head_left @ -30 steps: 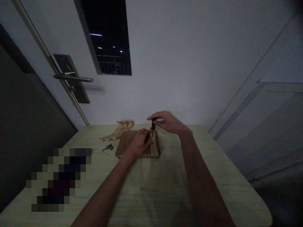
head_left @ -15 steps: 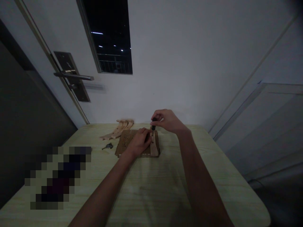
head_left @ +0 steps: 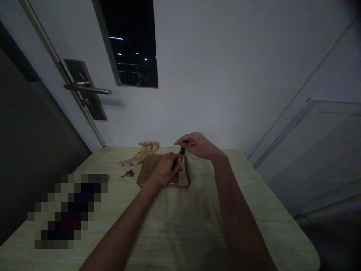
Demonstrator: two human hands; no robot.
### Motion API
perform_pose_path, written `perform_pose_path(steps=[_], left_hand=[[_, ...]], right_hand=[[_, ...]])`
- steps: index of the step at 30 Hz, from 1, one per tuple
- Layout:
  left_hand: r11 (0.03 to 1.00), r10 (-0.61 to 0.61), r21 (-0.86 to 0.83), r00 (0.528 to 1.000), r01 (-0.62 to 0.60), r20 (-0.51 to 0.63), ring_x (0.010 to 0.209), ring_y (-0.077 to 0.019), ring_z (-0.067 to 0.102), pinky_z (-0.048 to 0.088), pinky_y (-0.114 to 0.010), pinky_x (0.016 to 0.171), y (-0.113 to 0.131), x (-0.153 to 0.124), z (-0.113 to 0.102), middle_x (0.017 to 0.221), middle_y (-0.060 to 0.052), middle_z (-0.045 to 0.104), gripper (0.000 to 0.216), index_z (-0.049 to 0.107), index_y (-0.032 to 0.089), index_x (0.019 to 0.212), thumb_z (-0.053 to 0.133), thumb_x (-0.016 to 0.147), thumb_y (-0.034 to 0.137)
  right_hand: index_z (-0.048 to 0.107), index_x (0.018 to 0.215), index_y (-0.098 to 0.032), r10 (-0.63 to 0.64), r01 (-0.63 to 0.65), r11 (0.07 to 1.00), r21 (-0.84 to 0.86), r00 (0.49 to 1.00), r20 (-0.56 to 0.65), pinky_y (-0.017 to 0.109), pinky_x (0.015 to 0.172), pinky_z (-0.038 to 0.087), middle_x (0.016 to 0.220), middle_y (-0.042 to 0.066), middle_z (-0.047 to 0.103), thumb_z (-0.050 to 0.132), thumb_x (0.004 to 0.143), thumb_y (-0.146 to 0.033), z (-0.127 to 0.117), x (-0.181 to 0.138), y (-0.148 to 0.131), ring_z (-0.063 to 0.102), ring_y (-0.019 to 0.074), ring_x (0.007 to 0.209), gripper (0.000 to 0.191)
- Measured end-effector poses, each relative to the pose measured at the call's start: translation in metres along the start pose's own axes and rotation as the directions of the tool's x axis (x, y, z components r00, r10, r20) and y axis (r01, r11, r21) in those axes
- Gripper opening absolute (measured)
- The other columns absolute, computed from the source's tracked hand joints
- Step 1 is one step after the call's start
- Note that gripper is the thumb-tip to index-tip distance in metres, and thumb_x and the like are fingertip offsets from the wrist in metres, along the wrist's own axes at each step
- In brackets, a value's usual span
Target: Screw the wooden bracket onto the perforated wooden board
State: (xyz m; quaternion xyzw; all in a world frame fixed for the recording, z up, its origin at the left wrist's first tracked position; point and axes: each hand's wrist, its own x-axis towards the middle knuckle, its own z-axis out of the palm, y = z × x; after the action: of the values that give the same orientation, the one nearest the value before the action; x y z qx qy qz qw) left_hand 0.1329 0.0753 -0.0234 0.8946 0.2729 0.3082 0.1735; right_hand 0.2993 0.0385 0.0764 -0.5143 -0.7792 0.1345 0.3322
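Note:
My right hand (head_left: 197,145) has its thumb and fingers around the black handle of a screwdriver (head_left: 182,150). The screwdriver stands almost upright, its tip down at the far part of a pale, curved wooden piece (head_left: 184,177). This piece lies along the right side of a brown wooden board (head_left: 148,169). My left hand (head_left: 168,168) rests over the board, fingers curled and closed against the left edge of the pale piece, holding it. A dark hole shows in the piece near my left fingertips. What the tip touches is too small to make out.
Several matching curved wooden pieces (head_left: 143,153) lie stacked behind the board's left side. A small pile of screws (head_left: 128,173) is left of the board on the pale wood-grain table (head_left: 169,226). A pixelated patch covers something at the left. A white door with a handle (head_left: 90,90) stands behind.
My right hand has shifted slightly left, with its fingers stretched further across the top of the screwdriver, which leans a little differently. My left hand and the board stay put.

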Motion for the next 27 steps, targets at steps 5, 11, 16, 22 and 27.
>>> perform_pose_path(steps=[5, 11, 16, 22, 27], left_hand=[[1.0, -0.002, 0.004, 1.0, 0.002, 0.004, 0.096, -0.0212, 0.054, 0.045, -0.037, 0.088, 0.0001, -0.0002, 0.0001, 0.099, -0.008, 0.057, 0.02, 0.056, 0.017, 0.103, 0.046, 0.087, 0.024], [1.0, -0.006, 0.009, 1.0, 0.006, 0.005, 0.095, -0.0212, 0.054, 0.045, -0.036, 0.088, 0.0008, 0.0002, -0.0005, 0.098, -0.007, 0.057, 0.019, 0.056, 0.017, 0.103, 0.048, 0.086, 0.023], [1.0, -0.002, 0.016, 1.0, 0.002, -0.002, 0.095, -0.0212, 0.054, 0.045, -0.037, 0.088, 0.0009, 0.0, -0.0009, 0.098, -0.007, 0.057, 0.018, 0.056, 0.017, 0.101, 0.048, 0.086, 0.023], [1.0, -0.002, 0.021, 1.0, 0.002, -0.001, 0.096, -0.0214, 0.054, 0.045, -0.037, 0.088, 0.001, -0.0007, -0.0015, 0.1, -0.008, 0.057, 0.02, 0.056, 0.017, 0.104, 0.048, 0.086, 0.023], [1.0, -0.002, 0.011, 1.0, 0.002, -0.001, 0.098, -0.0215, 0.054, 0.045, -0.037, 0.089, 0.0017, -0.0002, -0.0017, 0.101, -0.007, 0.058, 0.02, 0.056, 0.017, 0.104, 0.047, 0.086, 0.023]], right_hand=[[0.07, 0.096, -0.017, 0.006, -0.006, 1.0, 0.009, 1.0, 0.011, 0.027, 0.079, 0.05, 0.097, 0.005, 0.07, 0.048, 0.077, -0.002, -0.0003, -0.0025, 0.0007, 0.063, 0.0139, 0.086, 0.033], [0.067, 0.092, -0.018, 0.042, -0.036, 0.995, 0.098, 0.997, -0.06, 0.024, 0.07, 0.05, 0.087, 0.003, 0.068, 0.057, 0.077, -0.011, 0.0014, -0.0005, -0.0018, 0.063, 0.0111, 0.073, 0.02], [0.067, 0.081, -0.016, 0.049, -0.048, 0.999, 0.017, 0.996, -0.076, 0.023, 0.061, 0.046, 0.076, 0.002, 0.066, 0.067, 0.073, -0.018, 0.0005, 0.0007, -0.0045, 0.059, 0.0096, 0.062, 0.009], [0.059, 0.068, -0.015, 0.081, -0.086, 0.996, -0.026, 0.988, -0.134, 0.023, 0.056, 0.041, 0.067, 0.0, 0.061, 0.073, 0.068, -0.029, -0.0016, -0.0005, -0.0046, 0.053, 0.0092, 0.057, 0.02], [0.066, 0.073, -0.015, 0.031, -0.038, 0.997, -0.071, 0.994, -0.106, 0.024, 0.067, 0.046, 0.074, 0.002, 0.067, 0.067, 0.073, -0.018, -0.0008, 0.0012, -0.0061, 0.059, 0.0113, 0.067, 0.003]])
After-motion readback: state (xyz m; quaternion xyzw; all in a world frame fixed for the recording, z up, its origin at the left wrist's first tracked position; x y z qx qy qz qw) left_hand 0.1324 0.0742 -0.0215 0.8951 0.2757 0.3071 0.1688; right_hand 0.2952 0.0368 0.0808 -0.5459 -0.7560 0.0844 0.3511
